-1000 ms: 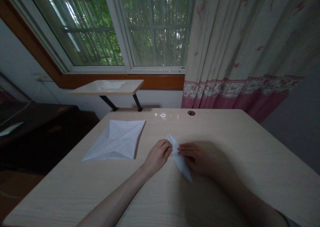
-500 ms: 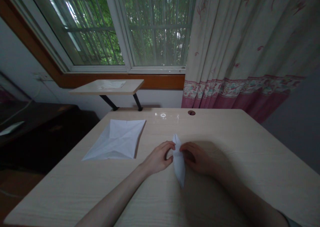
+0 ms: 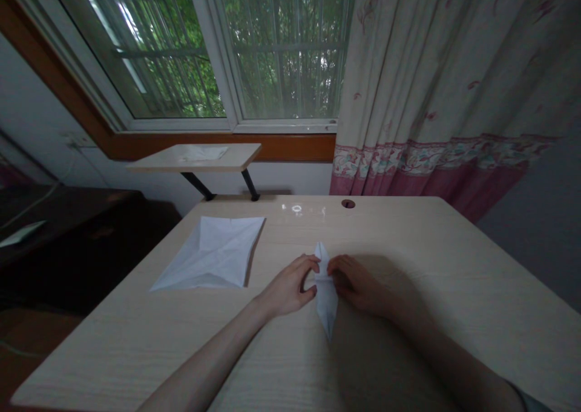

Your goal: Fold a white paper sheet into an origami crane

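Note:
A narrow folded piece of white paper (image 3: 326,303), pointed at both ends, lies lengthwise in front of me on the pale wooden desk (image 3: 281,357). A crease runs across it near the fingers. My left hand (image 3: 288,285) grips its left edge, thumb below and fingertips above. From the right, my right hand (image 3: 358,284) pinches the opposite edge with curled fingers; its thumb is partly in shadow. Left of my hands rests a creased, opened-out white sheet (image 3: 220,251), touched by neither hand.
At the desk's back left, a small raised shelf (image 3: 158,163) on black legs carries a white paper or tissue (image 3: 204,152). A round cable hole (image 3: 348,204) sits near the back edge. Behind are a window (image 3: 285,55) and a curtain (image 3: 417,97); a dark table (image 3: 68,230) stands left.
The folded paper has turned and flattened slightly, so more of its front face and cross crease shows. Both hands have shifted a little to the right, still holding it.

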Tool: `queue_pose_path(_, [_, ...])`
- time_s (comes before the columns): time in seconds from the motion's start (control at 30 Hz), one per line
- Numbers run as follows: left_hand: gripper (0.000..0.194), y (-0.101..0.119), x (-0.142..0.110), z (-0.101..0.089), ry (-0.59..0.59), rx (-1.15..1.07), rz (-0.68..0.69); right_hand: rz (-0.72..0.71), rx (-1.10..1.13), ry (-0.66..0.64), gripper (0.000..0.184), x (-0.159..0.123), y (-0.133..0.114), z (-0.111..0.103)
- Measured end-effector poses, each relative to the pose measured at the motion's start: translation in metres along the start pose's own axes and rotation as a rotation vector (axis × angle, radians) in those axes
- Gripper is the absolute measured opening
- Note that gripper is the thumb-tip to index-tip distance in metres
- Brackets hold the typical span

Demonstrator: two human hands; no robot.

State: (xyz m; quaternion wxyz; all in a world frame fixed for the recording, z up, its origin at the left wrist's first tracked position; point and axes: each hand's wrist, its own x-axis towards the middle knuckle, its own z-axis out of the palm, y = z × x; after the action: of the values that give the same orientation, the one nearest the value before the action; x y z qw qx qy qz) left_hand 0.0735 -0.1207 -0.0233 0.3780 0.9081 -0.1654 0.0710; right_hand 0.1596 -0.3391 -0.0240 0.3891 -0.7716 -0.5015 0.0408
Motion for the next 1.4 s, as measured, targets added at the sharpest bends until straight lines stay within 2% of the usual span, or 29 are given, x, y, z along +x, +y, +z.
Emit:
queue_pose_path(0.17, [0.033, -0.002, -0.001, 0.0, 0.016, 0.011, 0.018, -0.013, -0.011, -0.005, 0.029, 0.002, 0.0, 0.0])
queue_pose_path(0.3, [0.02, 0.0, 0.0, -0.002, 0.024, 0.02, 0.033, -0.051, -0.054, -0.008, 0.027, 0.002, 0.002, 0.001])
queue_pose_path(0.47, [0.015, -0.001, 0.001, -0.001, 0.019, 0.037, 0.023, -0.009, -0.045, 0.028, 0.02, -0.001, 0.009, 0.006])
queue_pose_path(0.6, [0.023, -0.002, 0.001, 0.0, 0.009, 0.023, -0.068, 0.07, 0.014, 0.046, 0.022, -0.001, 0.013, 0.01])
queue_pose_path(0.8, [0.052, -0.008, 0.0, 0.005, 0.066, -0.07, -0.115, 0.081, 0.152, 0.118, 0.036, 0.002, 0.014, 0.013])
queue_pose_path(0.9, [0.061, -0.009, -0.001, 0.007, 0.086, -0.095, -0.097, 0.035, 0.109, 0.131, 0.042, 0.003, 0.02, 0.017])
queue_pose_path(1.2, [0.048, -0.004, 0.002, 0.005, 0.11, 0.002, 0.036, -0.061, -0.082, 0.118, 0.056, 0.0, 0.035, 0.024])
queue_pose_path(1.4, [0.039, -0.004, 0.001, 0.004, 0.081, 0.081, 0.013, -0.08, -0.259, 0.172, 0.056, -0.001, 0.037, 0.025])
